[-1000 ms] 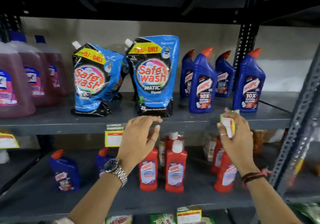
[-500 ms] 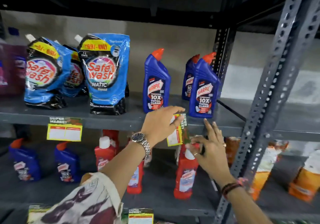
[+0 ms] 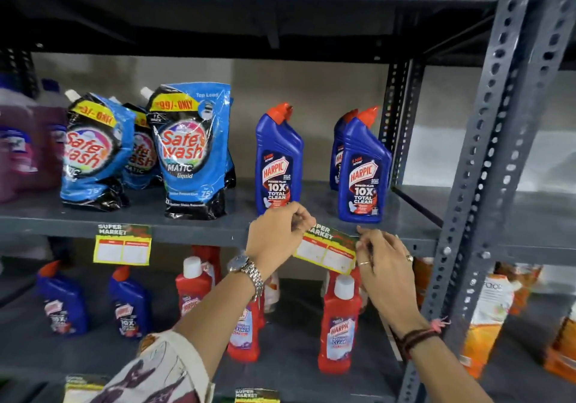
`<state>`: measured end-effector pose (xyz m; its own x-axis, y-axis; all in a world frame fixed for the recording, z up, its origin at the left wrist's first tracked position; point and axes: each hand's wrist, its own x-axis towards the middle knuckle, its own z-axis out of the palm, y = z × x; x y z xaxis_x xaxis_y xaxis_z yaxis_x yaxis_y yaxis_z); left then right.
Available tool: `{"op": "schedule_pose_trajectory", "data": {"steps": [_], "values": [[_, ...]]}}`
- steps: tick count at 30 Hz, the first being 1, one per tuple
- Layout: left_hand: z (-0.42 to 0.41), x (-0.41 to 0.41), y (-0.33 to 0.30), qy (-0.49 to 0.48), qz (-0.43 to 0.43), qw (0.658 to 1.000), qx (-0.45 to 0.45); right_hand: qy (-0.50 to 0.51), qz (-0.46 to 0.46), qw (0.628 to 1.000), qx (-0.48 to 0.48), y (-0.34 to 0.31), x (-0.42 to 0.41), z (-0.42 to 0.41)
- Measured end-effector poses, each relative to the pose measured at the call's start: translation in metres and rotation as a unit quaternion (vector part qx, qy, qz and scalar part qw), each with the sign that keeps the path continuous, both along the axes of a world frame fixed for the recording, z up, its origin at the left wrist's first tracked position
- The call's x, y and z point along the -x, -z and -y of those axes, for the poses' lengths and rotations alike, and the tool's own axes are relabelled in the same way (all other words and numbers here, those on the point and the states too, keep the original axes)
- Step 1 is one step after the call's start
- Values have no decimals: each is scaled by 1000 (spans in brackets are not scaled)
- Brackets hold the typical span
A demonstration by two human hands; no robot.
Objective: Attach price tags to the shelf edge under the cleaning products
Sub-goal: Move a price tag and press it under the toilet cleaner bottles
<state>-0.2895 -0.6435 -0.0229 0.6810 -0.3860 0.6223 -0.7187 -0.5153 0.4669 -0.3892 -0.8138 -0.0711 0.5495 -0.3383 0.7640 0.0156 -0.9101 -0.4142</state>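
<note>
A yellow and green price tag (image 3: pixel 327 250) lies flat against the grey shelf edge (image 3: pixel 199 231), tilted down to the right, below the blue Harpic bottles (image 3: pixel 278 166). My left hand (image 3: pixel 277 236) pinches its upper left corner. My right hand (image 3: pixel 381 262) holds its right end with fingertips at the upper right corner. Another price tag (image 3: pixel 122 244) hangs on the same edge at the left, under the blue Safewash pouches (image 3: pixel 190 150).
A perforated grey upright (image 3: pixel 486 166) stands just right of my right hand. Red Harpic bottles (image 3: pixel 339 324) and small blue bottles (image 3: pixel 129 303) fill the shelf below. Purple bottles (image 3: pixel 18 150) stand far left, orange packs (image 3: pixel 489 318) at the lower right.
The tag, held edge-on in my left hand half a second ago, is now turned flat against the shelf edge. My right hand has come up and taken its right end.
</note>
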Motion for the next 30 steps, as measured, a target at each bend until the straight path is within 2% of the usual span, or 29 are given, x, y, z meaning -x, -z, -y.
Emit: {"op": "schedule_pose_trajectory", "data": {"steps": [8,17,30], "values": [[-15,-4,32,-10,58,997,-52,-22,-64,994,89,11,1,15],[-12,-3,21,-20,46,998,-23,15,-21,996,84,-1,-9,15],[-5,-8,31,-57,96,994,-5,68,11,996,61,-7,-20,4]]}}
